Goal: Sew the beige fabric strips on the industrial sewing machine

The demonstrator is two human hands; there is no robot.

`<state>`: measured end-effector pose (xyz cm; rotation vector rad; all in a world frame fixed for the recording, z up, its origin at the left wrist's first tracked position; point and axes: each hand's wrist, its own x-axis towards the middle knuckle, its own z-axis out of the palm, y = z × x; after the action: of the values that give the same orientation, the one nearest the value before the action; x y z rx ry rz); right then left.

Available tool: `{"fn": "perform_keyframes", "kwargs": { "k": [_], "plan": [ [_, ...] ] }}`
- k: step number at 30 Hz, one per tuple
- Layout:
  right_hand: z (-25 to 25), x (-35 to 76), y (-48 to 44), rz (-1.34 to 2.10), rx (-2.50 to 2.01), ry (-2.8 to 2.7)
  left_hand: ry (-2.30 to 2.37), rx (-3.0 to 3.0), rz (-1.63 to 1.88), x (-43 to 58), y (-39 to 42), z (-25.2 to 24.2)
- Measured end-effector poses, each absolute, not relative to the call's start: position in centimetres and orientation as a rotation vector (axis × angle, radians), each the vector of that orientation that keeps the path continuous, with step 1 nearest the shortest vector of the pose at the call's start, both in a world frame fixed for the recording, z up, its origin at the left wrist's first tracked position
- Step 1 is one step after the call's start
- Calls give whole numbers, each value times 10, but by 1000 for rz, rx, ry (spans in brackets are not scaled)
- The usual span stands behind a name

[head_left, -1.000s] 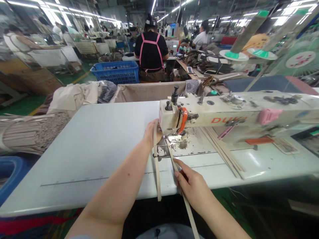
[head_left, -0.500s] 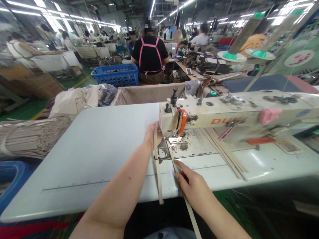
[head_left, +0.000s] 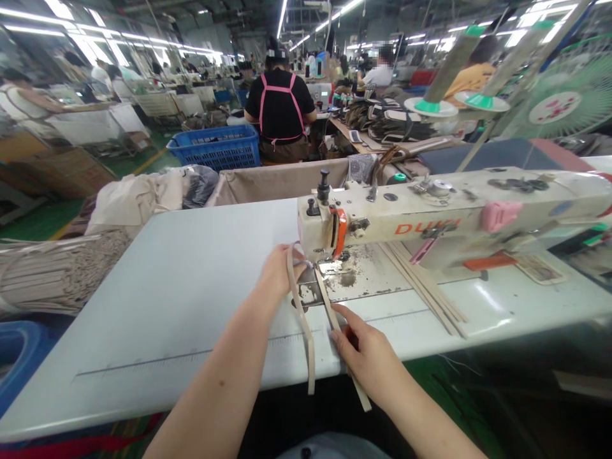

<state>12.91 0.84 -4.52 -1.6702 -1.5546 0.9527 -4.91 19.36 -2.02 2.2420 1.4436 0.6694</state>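
A narrow beige strap (head_left: 324, 293) runs from under the presser foot of the sewing machine (head_left: 382, 213) toward me, its free end hanging past the table edge. My right hand (head_left: 366, 347) pinches this strap between thumb and fingers, in front of the needle plate (head_left: 342, 271). Left of the machine head, my left hand (head_left: 280, 271) is closed at the strap's sewn part; its fingertips are partly hidden. From there a looped length of strap (head_left: 300, 306) drapes over the hand and hangs down across the table's front edge.
Several loose beige strips (head_left: 423, 287) lie under the machine arm. A strip bundle (head_left: 62, 268) and a blue tub (head_left: 23, 357) stand left of the white table (head_left: 191, 268). Beyond it are a cloth-lined bin (head_left: 282, 182), a blue basket (head_left: 215, 146) and a seated co-worker (head_left: 282, 105).
The strap has fed farther through the machine; its near end now shows below my right hand. My left hand has moved slightly left and the draped strap bows more. The view has shifted slightly.
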Motion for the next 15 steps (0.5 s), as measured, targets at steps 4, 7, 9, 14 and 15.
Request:
{"fn": "perform_keyframes", "kwargs": {
  "k": [4, 7, 9, 14, 15],
  "plan": [
    [-46, 129, 9, 931, -1675, -1564, 1203, 2362, 529, -57, 158, -19],
    [-46, 129, 9, 952, -1640, -1541, 1179, 2404, 471, -59, 136, -24],
    [-44, 132, 10, 960, -1613, -1526, 1215, 2387, 465, -59, 126, -28],
    [-37, 167, 20, 663, -1745, -1550, 1236, 2403, 480, -57, 120, -31],
    [-36, 179, 23, 534, -1824, -1554, 1250, 2405, 477, -57, 120, -31]
  ]
}}
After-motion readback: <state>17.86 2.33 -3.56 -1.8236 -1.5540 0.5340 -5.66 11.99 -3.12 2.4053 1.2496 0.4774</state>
